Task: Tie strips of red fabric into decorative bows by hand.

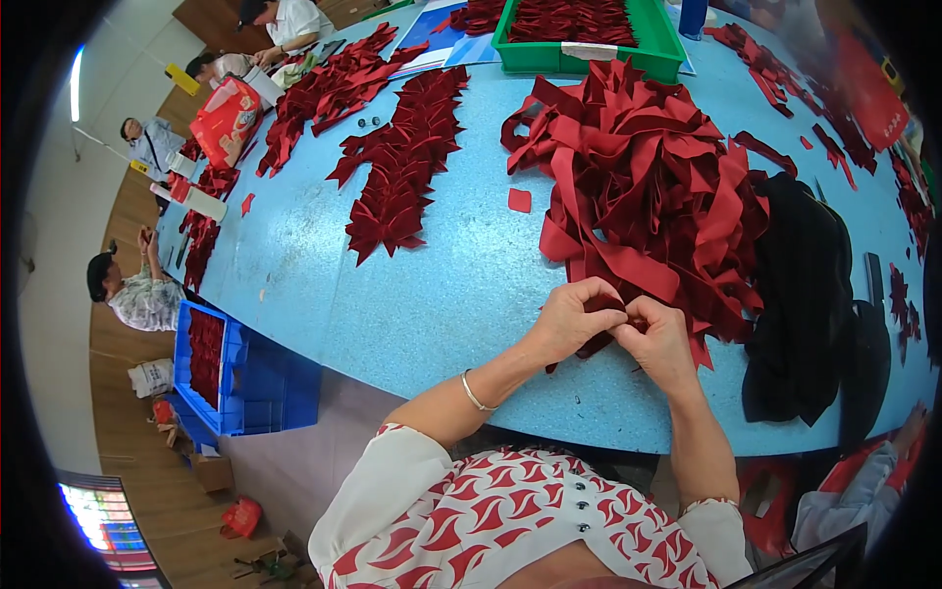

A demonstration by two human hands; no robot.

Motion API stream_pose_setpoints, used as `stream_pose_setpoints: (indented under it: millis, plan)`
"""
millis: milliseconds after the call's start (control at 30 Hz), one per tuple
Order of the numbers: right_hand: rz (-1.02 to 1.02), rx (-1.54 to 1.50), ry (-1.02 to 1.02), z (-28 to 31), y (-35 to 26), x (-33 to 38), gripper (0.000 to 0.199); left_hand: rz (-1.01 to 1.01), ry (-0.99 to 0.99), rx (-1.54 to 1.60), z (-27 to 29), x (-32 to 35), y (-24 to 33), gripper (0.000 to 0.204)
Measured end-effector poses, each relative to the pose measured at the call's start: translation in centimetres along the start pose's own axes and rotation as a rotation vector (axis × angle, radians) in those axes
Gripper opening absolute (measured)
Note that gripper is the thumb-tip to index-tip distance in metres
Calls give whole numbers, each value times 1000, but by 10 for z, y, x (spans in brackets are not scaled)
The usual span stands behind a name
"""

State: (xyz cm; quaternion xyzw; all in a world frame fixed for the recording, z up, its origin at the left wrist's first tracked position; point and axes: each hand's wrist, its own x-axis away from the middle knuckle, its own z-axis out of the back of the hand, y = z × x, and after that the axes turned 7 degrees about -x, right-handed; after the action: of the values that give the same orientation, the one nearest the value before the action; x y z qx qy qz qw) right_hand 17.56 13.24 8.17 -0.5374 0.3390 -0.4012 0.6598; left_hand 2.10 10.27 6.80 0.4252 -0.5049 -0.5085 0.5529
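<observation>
My left hand (577, 322) and my right hand (660, 344) meet at the near edge of a big tangled pile of red ribbon (638, 187). Thumbs and fingers of both are pinched together on a dark red ribbon piece (596, 344). Most of that piece is hidden behind my fingers, so its exact shape cannot be made out. A column of dark red ribbon bows (397, 167) lies on the blue table (471, 265), left of the pile. One small red fabric scrap (520, 200) sits between the bows and the pile.
A green tray (594, 61) filled with red bows stands at the far side. Black cloth (800, 285) lies right of the pile. A blue crate (209, 368) with red pieces is beyond the table's left edge. Several people are around the table.
</observation>
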Motion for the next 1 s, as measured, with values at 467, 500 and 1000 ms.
stream_pose_setpoints:
  millis: [467,500,1000]
  plan:
    - [-28,-159,-16,4,-4,-1,7,-258,134,-181,-3,6,2,16]
    - [80,-108,19,2,0,-1,6,-285,135,-221,-3,6,1,17]
    - [443,80,215,-8,14,-9,4,-88,66,124,-9,-7,-16,17]
